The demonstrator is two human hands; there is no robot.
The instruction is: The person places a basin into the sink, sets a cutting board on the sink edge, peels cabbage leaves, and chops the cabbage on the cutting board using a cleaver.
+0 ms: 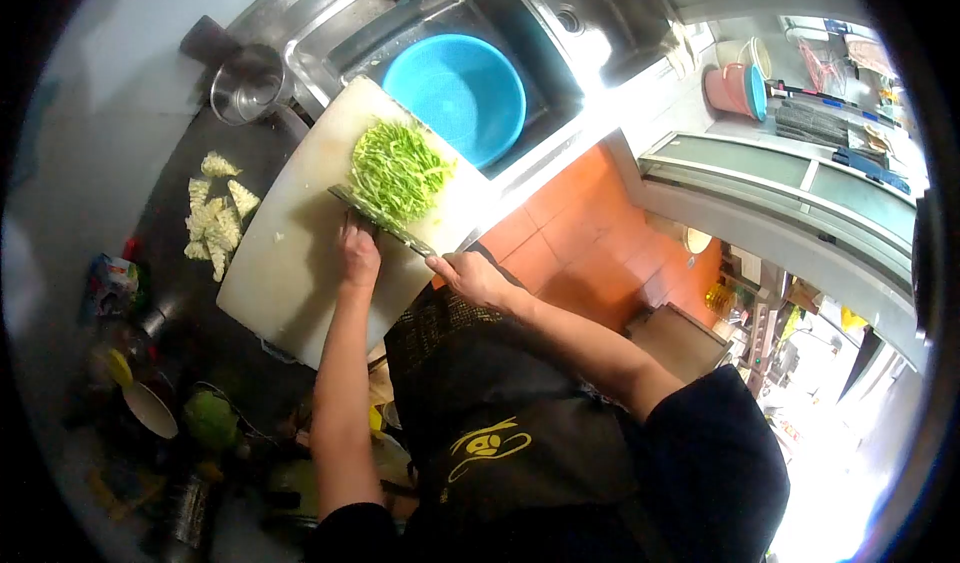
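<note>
Head view: for good control, the right hand [475, 278] would do best to guide the knife [385, 224] low and level, with the fingertips of the left hand [360, 253] clear of its edge. The right is closed around the handle; the left is curled beside the blade's other end, though whether it pinches or touches anything cannot be told. Just beyond the blade, shredded greens [400, 170] lie heaped on the white cutting board [285, 263]; farther off, a blue basin [455, 98] sits in the sink [545, 78].

The shredded vegetable [400, 168] is light green, the basin [470, 93] blue.
</note>
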